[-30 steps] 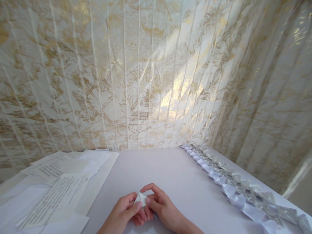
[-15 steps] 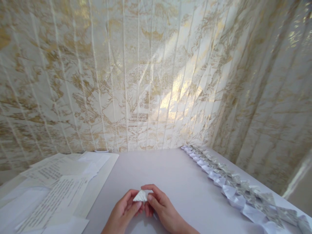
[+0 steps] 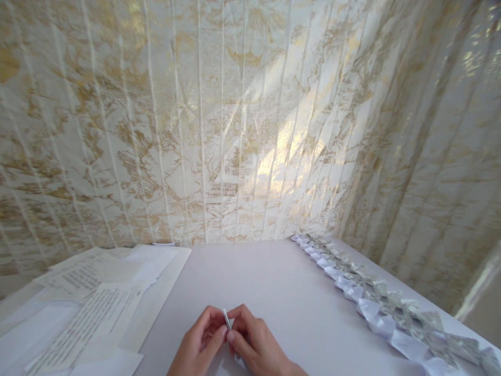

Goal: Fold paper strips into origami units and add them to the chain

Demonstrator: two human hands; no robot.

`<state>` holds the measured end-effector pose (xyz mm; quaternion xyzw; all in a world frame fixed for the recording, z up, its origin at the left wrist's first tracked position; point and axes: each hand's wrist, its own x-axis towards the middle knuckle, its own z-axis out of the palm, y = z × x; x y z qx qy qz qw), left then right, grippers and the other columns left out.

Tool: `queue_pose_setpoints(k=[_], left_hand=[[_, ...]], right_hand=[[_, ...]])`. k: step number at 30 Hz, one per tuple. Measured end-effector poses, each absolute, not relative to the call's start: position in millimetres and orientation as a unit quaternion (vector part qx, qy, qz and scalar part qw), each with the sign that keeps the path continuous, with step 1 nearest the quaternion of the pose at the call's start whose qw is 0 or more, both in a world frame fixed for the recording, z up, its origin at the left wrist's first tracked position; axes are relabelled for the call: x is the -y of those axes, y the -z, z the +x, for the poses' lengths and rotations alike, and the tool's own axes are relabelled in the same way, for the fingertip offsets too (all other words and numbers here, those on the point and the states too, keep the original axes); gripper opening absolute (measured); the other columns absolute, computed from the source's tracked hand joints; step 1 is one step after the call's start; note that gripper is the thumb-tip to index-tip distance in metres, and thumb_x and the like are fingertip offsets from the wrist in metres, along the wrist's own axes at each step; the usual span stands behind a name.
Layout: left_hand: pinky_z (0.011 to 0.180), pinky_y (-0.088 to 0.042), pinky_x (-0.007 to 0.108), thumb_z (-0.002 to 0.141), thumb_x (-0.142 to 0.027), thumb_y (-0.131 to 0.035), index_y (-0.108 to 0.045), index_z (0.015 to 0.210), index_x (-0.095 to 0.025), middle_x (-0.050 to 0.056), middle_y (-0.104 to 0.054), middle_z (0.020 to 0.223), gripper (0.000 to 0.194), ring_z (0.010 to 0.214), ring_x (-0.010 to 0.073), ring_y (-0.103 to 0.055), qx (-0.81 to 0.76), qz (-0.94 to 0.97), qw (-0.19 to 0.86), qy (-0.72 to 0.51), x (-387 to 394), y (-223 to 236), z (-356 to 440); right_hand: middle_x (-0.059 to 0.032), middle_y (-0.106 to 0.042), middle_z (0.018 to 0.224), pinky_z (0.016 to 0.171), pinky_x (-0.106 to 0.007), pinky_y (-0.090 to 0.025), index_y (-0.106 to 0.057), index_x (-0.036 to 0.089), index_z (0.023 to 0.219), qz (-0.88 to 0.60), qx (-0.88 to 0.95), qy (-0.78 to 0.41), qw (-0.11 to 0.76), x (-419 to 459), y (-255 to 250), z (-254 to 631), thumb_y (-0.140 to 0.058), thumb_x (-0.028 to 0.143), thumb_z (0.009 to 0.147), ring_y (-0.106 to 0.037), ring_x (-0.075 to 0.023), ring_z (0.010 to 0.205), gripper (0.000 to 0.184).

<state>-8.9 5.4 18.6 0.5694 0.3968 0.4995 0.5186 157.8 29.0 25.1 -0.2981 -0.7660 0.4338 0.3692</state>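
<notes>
My left hand (image 3: 199,340) and right hand (image 3: 256,337) meet with fingers curled in, nearly closed, thumbs and forefingers pinching a small folded paper (image 3: 226,319) between them; I have it edge-on, so only a narrow strip shows and its full shape I cannot tell; gripping from both sides presumably stops its folds springing apart; beneath the folded paper is the pale surface (image 3: 242,277), and I seem to hold it up off this, perhaps so my fingers can reach around it; left of the folded paper, well apart, printed sheets (image 3: 94,319) overlap loosely, probably put there for easy reach; right of it, also well apart, a row of white folded pieces (image 3: 371,312) runs away from me beside greyer pieces (image 3: 403,307), lined up, I judge, for tidiness; beyond the folded paper hangs a gold-patterned curtain (image 3: 235,130)
</notes>
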Motion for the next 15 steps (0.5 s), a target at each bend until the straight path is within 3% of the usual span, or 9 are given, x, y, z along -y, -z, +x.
queue_pose_setpoints(k=[5, 15], left_hand=[[0.069, -0.050, 0.026, 0.085, -0.051, -0.061, -0.058, 0.092, -0.023, 0.000, -0.066, 0.083, 0.029, 0.078, 0.0185, -0.065, -0.399, 0.564, 0.529, -0.493, -2.9, -20.7, -7.6], [0.065, -0.051, 0.030, 0.085, -0.050, -0.061, -0.058, 0.089, -0.021, -0.001, -0.063, 0.074, 0.029, 0.064, 0.0173, -0.063, -0.375, 0.564, 0.536, -0.504, -6.4, -19.3, -7.1]], right_hand=[[0.0061, -0.055, 0.061, 0.050, -0.021, -0.039, -0.048, 0.022, 0.109, -0.306, 0.734, -0.472, 0.380, -30.6, -17.5, 155.3, -0.056, 0.043, 0.089, -0.048, -0.0113, 0.049, 0.030], [0.0038, -0.060, 0.065, 0.055, -0.022, -0.043, -0.045, 0.022, 0.110, -0.276, 0.717, -0.510, 0.387, -31.7, -11.9, 155.8, -0.055, 0.042, 0.091, -0.051, -0.0113, 0.052, 0.030]])
